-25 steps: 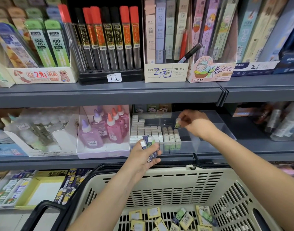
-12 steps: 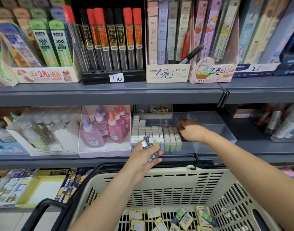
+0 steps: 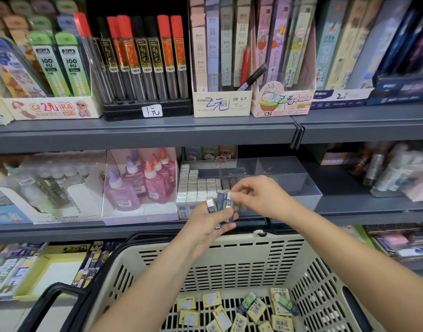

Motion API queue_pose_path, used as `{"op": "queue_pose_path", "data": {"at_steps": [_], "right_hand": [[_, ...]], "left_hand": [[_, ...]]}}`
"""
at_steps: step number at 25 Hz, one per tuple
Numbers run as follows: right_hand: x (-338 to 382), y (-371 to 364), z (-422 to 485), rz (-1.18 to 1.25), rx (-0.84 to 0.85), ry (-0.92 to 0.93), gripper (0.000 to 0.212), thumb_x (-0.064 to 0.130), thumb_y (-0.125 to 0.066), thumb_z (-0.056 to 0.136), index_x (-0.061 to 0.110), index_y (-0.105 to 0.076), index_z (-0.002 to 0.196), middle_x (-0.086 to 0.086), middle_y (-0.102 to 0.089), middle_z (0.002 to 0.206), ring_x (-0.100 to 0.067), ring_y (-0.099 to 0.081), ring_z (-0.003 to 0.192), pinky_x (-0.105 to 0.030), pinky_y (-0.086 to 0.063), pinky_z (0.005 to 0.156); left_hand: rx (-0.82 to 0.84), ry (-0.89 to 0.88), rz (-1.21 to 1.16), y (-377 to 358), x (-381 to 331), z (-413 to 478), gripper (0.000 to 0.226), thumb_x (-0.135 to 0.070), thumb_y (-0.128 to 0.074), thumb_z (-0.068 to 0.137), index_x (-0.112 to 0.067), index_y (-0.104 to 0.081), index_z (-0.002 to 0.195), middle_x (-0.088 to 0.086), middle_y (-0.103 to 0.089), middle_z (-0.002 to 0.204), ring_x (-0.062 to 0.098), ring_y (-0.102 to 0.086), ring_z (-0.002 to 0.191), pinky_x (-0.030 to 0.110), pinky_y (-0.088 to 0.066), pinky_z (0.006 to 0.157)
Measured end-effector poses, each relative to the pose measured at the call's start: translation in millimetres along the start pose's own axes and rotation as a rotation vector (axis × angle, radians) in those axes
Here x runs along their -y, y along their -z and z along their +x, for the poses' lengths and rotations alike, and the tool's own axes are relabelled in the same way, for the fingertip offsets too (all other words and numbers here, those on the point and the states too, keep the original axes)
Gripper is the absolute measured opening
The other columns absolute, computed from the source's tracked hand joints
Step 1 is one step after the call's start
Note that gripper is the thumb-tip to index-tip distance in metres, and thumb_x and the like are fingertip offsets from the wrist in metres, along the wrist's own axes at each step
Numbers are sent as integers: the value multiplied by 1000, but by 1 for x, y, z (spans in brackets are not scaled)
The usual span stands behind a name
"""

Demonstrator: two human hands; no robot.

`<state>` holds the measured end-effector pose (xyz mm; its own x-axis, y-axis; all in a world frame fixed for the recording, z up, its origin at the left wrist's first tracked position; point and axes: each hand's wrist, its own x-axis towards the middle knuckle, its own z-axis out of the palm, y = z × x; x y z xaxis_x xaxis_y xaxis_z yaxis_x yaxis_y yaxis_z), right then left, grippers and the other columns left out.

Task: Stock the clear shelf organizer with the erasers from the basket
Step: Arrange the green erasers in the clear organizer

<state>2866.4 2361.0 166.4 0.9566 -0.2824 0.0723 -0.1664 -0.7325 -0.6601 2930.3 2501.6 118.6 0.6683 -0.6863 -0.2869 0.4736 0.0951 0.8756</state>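
Through the head camera I look down at a stationery shelf, where two bare hands meet just in front of the clear shelf organizer [image 3: 299, 188]. The left hand [image 3: 203, 224], fingers curled, grips a small bundle of erasers [image 3: 221, 203] in blue-and-white paper sleeves, held upright above the far rim of the basket [image 3: 229, 267]. The right hand [image 3: 260, 197] is closed to a pinch, its fingertips [image 3: 233, 194] on the top end of one eraser in that bundle. Neat rows of stocked erasers [image 3: 193, 185] stand in the organizer's left part. Loose packets [image 3: 256, 312], probably more erasers, lie on the basket floor. I judge these erasers light, firm and slightly rubbery, with slick sleeves that could slip, so I would take each by its narrow sides near the top and squeeze only gently.
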Motion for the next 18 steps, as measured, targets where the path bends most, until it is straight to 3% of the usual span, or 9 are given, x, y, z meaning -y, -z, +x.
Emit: {"op": "queue_pose_path", "data": {"at_steps": [3, 6, 9, 12, 14, 18], "right_hand": [[-13, 8, -5, 120, 76, -29, 13, 18, -64, 86, 20, -68, 98, 7, -66, 72, -4, -61, 66, -24, -52, 76], [-24, 19, -8, 94, 161, -59, 3, 17, -68, 83, 20, -67, 83, 8, -69, 75, 4, -61, 62, -18, -51, 64], [-29, 38, -2, 227, 45, -104, 11, 17, -68, 83, 21, -63, 75, 5, -72, 67, -5, -68, 65, -19, -50, 55], [-34, 50, 12, -89, -132, -114, 14, 30, -68, 82, 28, -59, 72, 11, -68, 67, -9, -65, 71, -25, -50, 64], [-38, 41, 16, -332, -69, -112, 10, 36, -64, 84, 29, -59, 80, 14, -64, 76, -11, -61, 77, -27, -48, 71], [-46, 18, 19, -324, 88, -149, 4, 31, -59, 89, 28, -61, 89, 8, -69, 95, -13, -61, 95, -34, -48, 88]], "left_hand": [[45, 51, 34, -9, 4, -2, 15, 0, -62, 85, -5, -64, 99, 6, -73, 84, 15, -69, 76, 19, -53, 57], [28, 82, 44, -15, 9, -2, 13, -2, -60, 87, -5, -64, 99, 8, -71, 84, 17, -68, 79, 19, -54, 58], [-84, 45, 44, -12, 10, 1, 7, -6, -58, 89, -8, -65, 92, 5, -67, 87, 16, -64, 81, 18, -55, 59], [-104, 7, 126, -4, 8, 0, 7, -10, -59, 90, -10, -65, 93, 1, -61, 83, 11, -60, 77, 17, -54, 60], [-97, 0, 191, 0, 7, -3, 9, -12, -58, 91, -11, -65, 97, 0, -61, 82, 10, -61, 75, 17, -54, 60], [-98, -3, 209, 5, 6, -6, 14, -13, -58, 91, -9, -64, 103, 2, -64, 87, 9, -64, 76, 19, -54, 60]]}}
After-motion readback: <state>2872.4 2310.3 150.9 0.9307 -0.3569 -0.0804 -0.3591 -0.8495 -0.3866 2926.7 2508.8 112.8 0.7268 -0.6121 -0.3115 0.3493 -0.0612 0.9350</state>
